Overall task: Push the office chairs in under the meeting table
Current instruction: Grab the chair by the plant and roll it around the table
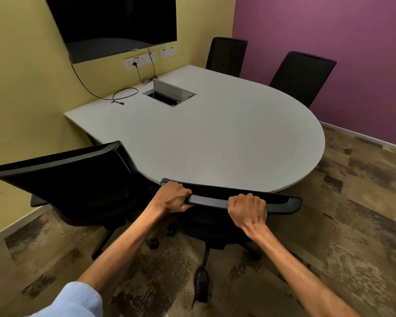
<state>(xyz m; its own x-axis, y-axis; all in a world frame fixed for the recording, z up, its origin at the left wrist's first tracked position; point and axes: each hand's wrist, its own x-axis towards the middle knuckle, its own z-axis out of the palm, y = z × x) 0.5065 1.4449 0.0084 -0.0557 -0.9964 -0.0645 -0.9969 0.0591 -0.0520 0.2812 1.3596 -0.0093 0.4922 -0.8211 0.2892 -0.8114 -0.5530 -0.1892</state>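
Note:
A black mesh office chair (281, 202) stands right in front of me at the rounded near edge of the white meeting table (215, 138). My left hand (173, 196) and my right hand (247, 211) both grip the top rail of its backrest. Its seat is hidden below the backrest and tabletop; its base and castors show on the carpet. A second black chair (69, 179) stands to the left, turned at an angle, its backrest beside the table's edge. Two more black chairs (226, 56) (302, 76) stand tucked close to the table's far side.
A dark screen (114, 24) hangs on the yellow wall, with cables (124, 94) trailing onto the table beside an open cable box (169, 92). A purple wall closes the right side. My black shoe (201, 282) is on the patterned carpet behind the chair.

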